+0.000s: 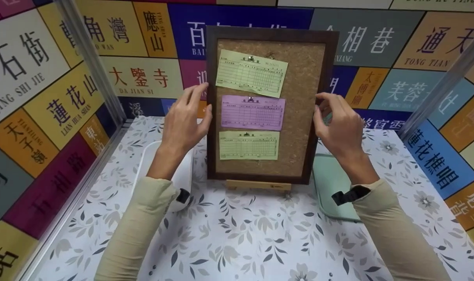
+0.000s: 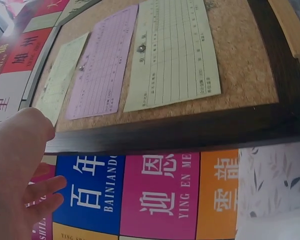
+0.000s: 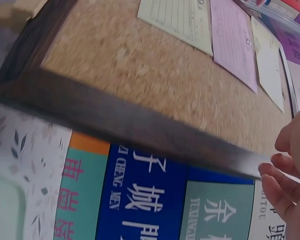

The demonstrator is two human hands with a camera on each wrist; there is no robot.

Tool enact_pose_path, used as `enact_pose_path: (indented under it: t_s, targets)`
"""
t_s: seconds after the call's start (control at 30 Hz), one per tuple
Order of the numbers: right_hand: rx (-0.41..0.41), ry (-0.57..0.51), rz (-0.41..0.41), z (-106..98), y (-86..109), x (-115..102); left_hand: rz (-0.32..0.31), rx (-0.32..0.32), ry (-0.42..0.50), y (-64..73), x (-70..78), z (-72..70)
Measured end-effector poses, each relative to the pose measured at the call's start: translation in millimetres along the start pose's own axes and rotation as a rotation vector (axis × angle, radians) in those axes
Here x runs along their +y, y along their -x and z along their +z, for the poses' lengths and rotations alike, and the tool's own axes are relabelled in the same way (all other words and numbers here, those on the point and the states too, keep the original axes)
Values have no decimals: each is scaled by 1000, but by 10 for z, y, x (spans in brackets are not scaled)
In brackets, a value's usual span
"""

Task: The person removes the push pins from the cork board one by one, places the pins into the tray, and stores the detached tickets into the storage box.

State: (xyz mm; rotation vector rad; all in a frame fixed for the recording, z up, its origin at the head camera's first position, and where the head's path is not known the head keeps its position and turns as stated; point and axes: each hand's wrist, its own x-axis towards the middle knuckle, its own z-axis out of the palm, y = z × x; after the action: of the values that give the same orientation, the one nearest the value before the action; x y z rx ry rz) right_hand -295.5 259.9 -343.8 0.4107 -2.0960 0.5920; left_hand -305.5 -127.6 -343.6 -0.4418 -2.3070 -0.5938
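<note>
A dark-framed cork board stands upright on a small wooden easel. Pinned to it, top to bottom, are a tilted green slip, a purple slip and another green slip. My left hand is at the board's left edge, thumb and fingers spread apart; the left wrist view shows the thumb overlapping the frame. At the opposite edge, my right hand has its fingers loosely bent, fingertips right beside the frame. Neither hand closes round the board.
A white tray-like object lies behind my left forearm, and a pale green one beside my right. A flower-patterned cloth covers the table. Colourful panels with street names rise at the back and sides.
</note>
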Motion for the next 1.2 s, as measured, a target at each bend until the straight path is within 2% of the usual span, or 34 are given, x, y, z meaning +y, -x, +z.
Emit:
enact_pose_path:
  t_s: [0.17,0.47,0.73,1.2]
  targets:
    - [12,-29,-24,141,-85,-93,2,-9,23,-69,27,79]
    - [-16,-65,-47,311,-264,-221,-43,-25,61,-222,81,151]
    - [-34,-92,-79,460,-375,-367,-70,-50,45,-355,137,212]
    - [-64,-113,-134,607,-589,-600,-119,-55,101,-476,231,251]
